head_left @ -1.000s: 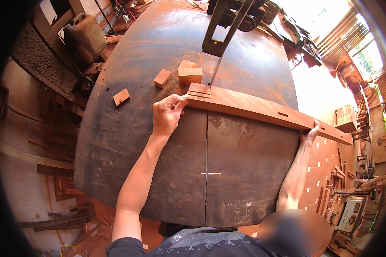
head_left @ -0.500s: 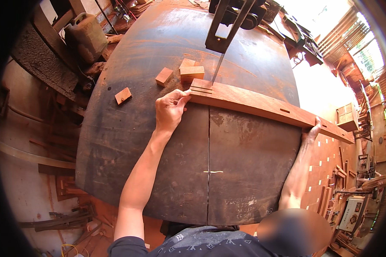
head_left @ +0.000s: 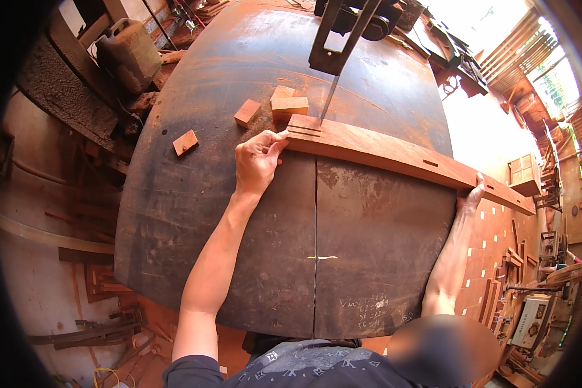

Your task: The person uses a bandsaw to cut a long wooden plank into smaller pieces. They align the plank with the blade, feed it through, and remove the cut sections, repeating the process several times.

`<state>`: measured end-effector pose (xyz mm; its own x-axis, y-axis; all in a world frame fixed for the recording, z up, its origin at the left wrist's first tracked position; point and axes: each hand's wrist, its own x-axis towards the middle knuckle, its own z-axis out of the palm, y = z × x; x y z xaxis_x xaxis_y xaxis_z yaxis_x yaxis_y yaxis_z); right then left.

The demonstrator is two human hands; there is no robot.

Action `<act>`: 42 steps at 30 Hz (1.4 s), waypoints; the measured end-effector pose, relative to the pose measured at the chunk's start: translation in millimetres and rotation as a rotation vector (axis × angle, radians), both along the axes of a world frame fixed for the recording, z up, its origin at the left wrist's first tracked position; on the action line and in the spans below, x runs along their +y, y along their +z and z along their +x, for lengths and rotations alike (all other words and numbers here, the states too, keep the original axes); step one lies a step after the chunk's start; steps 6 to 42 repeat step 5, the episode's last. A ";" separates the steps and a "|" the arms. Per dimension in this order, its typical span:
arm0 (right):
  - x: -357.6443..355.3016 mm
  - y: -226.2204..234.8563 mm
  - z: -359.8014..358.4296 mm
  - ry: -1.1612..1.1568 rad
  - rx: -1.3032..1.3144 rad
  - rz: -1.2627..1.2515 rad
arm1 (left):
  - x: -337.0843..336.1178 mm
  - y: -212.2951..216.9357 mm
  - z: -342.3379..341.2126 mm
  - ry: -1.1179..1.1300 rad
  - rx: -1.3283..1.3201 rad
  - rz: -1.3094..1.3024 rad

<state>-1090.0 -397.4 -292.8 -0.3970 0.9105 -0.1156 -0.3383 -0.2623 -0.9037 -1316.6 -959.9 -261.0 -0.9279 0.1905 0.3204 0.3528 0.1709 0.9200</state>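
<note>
A long reddish wooden beam [head_left: 375, 150] lies slantwise across the dark metal saw table [head_left: 381, 220], its right end jutting past the table edge. Slots are cut in its left end, and small mortises show along its near side. My left hand [head_left: 258, 158] pinches the beam's left end between thumb and fingers. Toward the other end, my right hand [head_left: 472, 193] grips it, thumb on top and fingers hidden below. The thin bandsaw blade [head_left: 330, 100] comes down from the blade guide [head_left: 336, 52] and meets the beam's far edge near its left end.
Several small wood offcuts [head_left: 247, 113] lie on the table left of the blade, one touching or nearly touching the beam. A dirty plastic jerrycan [head_left: 130, 55] stands off the table's far left. Right of the table are a wooden block [head_left: 524, 174] and wood strips [head_left: 491, 301].
The view shifts very slightly. My hands keep their grip, and any movement of the beam against the blade is too small to make out.
</note>
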 end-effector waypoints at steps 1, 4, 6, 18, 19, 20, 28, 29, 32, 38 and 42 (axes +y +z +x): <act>-0.6 0.6 -0.4 0.014 0.002 -0.006 | -0.7 0.0 -0.1 -0.009 -0.013 -0.014; -3.9 3.1 -0.8 0.037 0.005 -0.026 | -1.5 0.3 -0.4 -0.017 -0.048 -0.027; -6.2 4.2 -1.1 0.033 0.004 -0.031 | -1.5 0.4 -0.6 -0.017 -0.058 -0.027; -6.2 4.2 -1.1 0.033 0.004 -0.031 | -1.5 0.4 -0.6 -0.017 -0.058 -0.027; -6.2 4.2 -1.1 0.033 0.004 -0.031 | -1.5 0.4 -0.6 -0.017 -0.058 -0.027; -6.2 4.2 -1.1 0.033 0.004 -0.031 | -1.5 0.4 -0.6 -0.017 -0.058 -0.027; -6.2 4.2 -1.1 0.033 0.004 -0.031 | -1.5 0.4 -0.6 -0.017 -0.058 -0.027; -6.2 4.2 -1.1 0.033 0.004 -0.031 | -1.5 0.4 -0.6 -0.017 -0.058 -0.027; -6.2 4.2 -1.1 0.033 0.004 -0.031 | -1.5 0.4 -0.6 -0.017 -0.058 -0.027; -6.2 4.2 -1.1 0.033 0.004 -0.031 | -1.5 0.4 -0.6 -0.017 -0.058 -0.027; -6.2 4.2 -1.1 0.033 0.004 -0.031 | -1.5 0.4 -0.6 -0.017 -0.058 -0.027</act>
